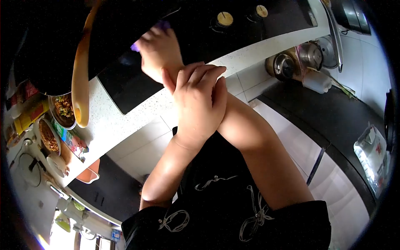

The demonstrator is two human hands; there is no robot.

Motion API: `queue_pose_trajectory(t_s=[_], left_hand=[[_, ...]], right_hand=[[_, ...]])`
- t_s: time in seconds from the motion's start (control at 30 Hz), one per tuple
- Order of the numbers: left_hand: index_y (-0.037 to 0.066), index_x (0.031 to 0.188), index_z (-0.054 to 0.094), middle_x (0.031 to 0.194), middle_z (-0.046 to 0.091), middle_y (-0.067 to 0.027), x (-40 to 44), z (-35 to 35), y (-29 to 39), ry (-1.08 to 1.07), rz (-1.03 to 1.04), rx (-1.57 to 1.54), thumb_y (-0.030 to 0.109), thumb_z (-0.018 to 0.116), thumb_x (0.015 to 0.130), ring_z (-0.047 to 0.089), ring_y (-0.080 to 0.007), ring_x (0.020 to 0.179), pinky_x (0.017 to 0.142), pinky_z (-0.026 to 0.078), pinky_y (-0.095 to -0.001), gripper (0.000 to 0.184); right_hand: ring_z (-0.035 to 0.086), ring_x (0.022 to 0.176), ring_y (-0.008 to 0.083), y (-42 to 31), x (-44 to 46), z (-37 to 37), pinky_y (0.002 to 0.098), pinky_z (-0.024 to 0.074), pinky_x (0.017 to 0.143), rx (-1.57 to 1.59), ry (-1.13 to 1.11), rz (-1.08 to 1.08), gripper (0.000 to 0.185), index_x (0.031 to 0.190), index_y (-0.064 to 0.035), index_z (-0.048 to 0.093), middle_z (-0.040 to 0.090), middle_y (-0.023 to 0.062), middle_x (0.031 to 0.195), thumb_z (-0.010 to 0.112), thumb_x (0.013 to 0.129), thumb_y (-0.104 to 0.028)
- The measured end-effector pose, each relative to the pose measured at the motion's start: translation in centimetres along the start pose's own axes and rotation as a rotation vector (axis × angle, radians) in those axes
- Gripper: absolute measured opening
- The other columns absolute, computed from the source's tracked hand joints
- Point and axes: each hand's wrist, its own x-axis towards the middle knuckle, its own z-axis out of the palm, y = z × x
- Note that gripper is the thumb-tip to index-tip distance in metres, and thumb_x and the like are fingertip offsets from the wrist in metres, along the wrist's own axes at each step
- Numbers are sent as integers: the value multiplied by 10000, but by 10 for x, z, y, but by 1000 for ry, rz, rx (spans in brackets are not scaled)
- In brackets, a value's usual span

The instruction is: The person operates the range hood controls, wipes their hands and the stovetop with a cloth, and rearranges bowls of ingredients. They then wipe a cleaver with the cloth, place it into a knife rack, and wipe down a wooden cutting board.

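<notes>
Food (64, 106) lies in clear round bowl (70, 126), nine o'clock; left hand (196, 100) rests part-open on right forearm (241, 123); right hand (161, 52), curled, holds blurred purple material (164, 25).

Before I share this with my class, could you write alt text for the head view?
A person's left hand lies across their right forearm near the wrist; purple material shows around the right hand, at a black cooktop with two round knobs.
</notes>
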Motion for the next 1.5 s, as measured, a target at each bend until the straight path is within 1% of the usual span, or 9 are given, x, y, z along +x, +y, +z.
queue_pose_trajectory(t_s=[0.37,0.63,0.73,0.8,0.93,1.03,1.17,1.3,1.5], left_hand=[[129,1027,681,1117,642,-50,13,-10,-28,73,67,117,115,617,771,555,-232,1102,1066,268,-466,264],[80,968,705,1026,677,-49,22,-26,-77,161,147,15,84,562,852,598,-234,1043,1074,289,-462,184],[75,983,707,1021,676,-71,18,-26,-63,112,168,-7,73,558,878,605,-244,1014,1070,305,-413,182],[76,978,709,1012,680,-70,12,-24,-52,134,166,28,70,566,873,611,-242,996,1053,331,-414,177],[81,933,707,1013,679,-61,2,-17,-26,80,141,-37,58,615,807,612,-247,1016,1048,347,-471,158],[75,994,684,1034,670,-65,0,-16,8,-94,232,-91,127,638,784,601,-247,1039,1102,255,-522,220],[53,998,667,1008,669,-94,5,10,25,-224,121,-209,117,615,818,613,-267,994,1057,310,-467,198],[26,962,664,957,677,-126,0,31,0,-161,67,-186,94,618,801,623,-295,931,935,419,-395,181],[58,954,688,940,676,-119,-3,-9,-38,98,-99,31,70,598,794,610,-297,908,857,458,-399,184]], right_hand=[[511,1050,335,18,0,4,578,393,889,-165,36,36,386,1131,-11,553,547,158,1172,592,808,-218],[502,1144,220,0,14,57,480,384,908,101,6,-201,260,1071,-214,624,584,-54,1217,582,844,-332],[542,1087,173,11,0,24,447,406,887,417,67,-238,145,907,-220,676,669,-94,1018,589,851,-321],[592,978,185,18,-8,3,383,392,856,406,-20,-362,153,994,-174,589,652,-40,1009,618,844,-169],[576,982,216,18,-31,-20,430,418,832,502,111,-221,150,901,-175,645,657,-17,1000,656,763,-234],[584,997,318,36,-27,-65,430,485,809,455,229,-103,317,1054,-77,630,643,106,1065,572,751,-2],[512,1097,441,48,-51,-72,489,463,917,54,107,21,618,1356,-29,424,479,272,1284,653,805,-190],[433,1192,418,27,-50,-50,509,367,966,-29,74,183,682,1400,-66,384,432,220,1348,637,781,-198],[410,1231,385,-19,-31,-6,549,318,1009,212,-237,-179,553,1372,-71,424,429,179,1373,452,867,-295]])
